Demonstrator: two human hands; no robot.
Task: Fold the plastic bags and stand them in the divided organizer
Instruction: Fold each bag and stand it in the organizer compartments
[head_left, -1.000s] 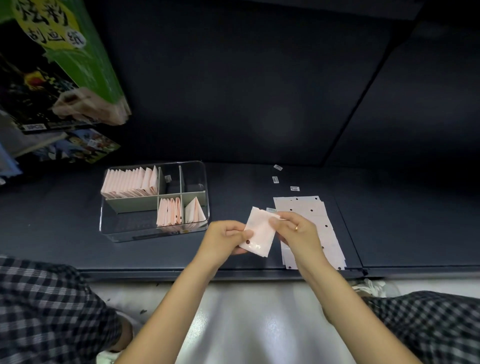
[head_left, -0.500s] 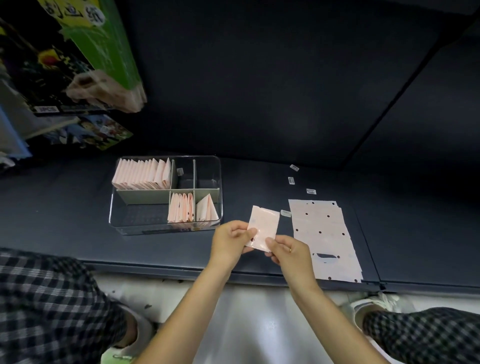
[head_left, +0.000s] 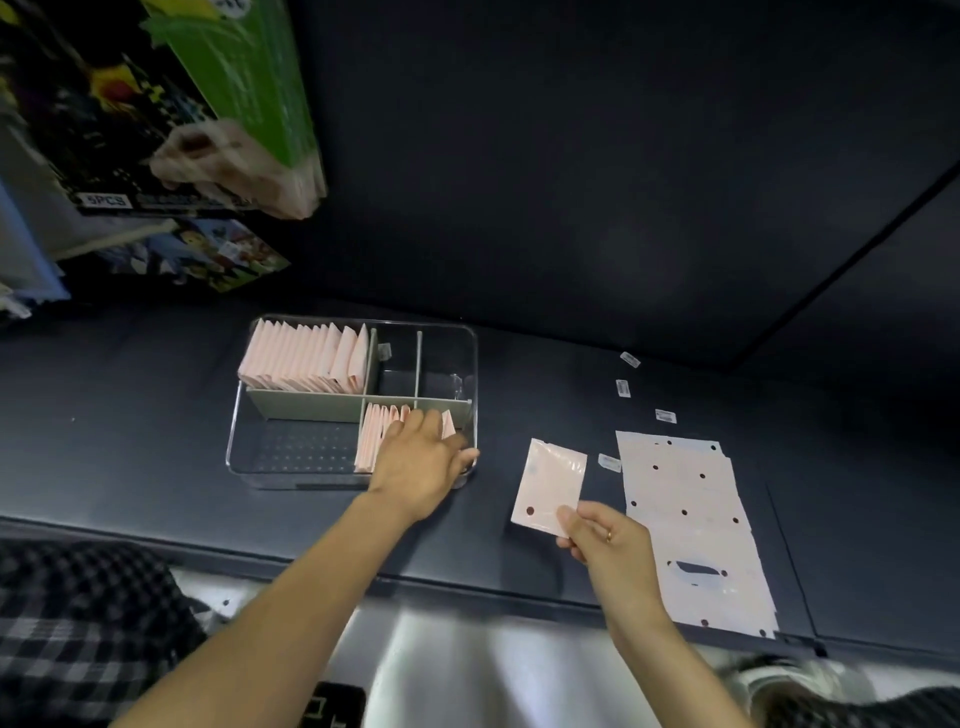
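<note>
Fingers (head_left: 571, 519) of our right hand (head_left: 610, 545) pinch a folded pink bag (head_left: 550, 486) by its lower corner, holding it just above the dark table (head_left: 156, 457). Our left hand (head_left: 421, 462) reaches into the clear divided organizer (head_left: 244, 415), fingers relaxed and resting on the folded bags (head_left: 376, 436) standing in its front right compartment. More folded bags (head_left: 301, 358) fill the back left compartment. Flat bags (head_left: 691, 530) lie stacked at right. On a box (head_left: 104, 130) at upper left we read "5PCS".

One organizer (head_left: 291, 470), four small labels (head_left: 665, 415).
</note>
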